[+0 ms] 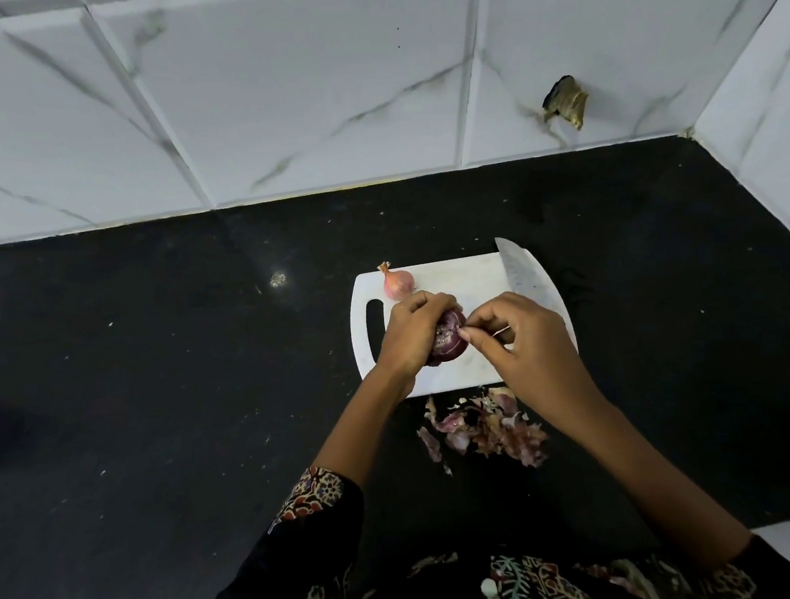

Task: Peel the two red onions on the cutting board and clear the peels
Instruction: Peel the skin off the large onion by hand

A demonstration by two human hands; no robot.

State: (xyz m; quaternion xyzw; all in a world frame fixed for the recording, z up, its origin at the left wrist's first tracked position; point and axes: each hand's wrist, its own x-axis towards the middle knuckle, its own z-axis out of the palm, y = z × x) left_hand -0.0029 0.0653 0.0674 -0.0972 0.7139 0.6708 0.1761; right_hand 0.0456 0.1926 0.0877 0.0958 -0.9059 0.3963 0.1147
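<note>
A black stone desk (pixel 149 371) fills the middle of the view, glossy and flecked with pale specks, with a small bright glare spot (pixel 277 278) near its centre. From nine o'clock round to three o'clock a wall of large white tiles (pixel 291 92) with grey marble veining rises behind it, the grout lines running slantwise. At two o'clock a dark, ragged hole (pixel 564 102) breaks the tile. A second tiled wall (pixel 772 127) meets it at three o'clock, forming a corner.
</note>
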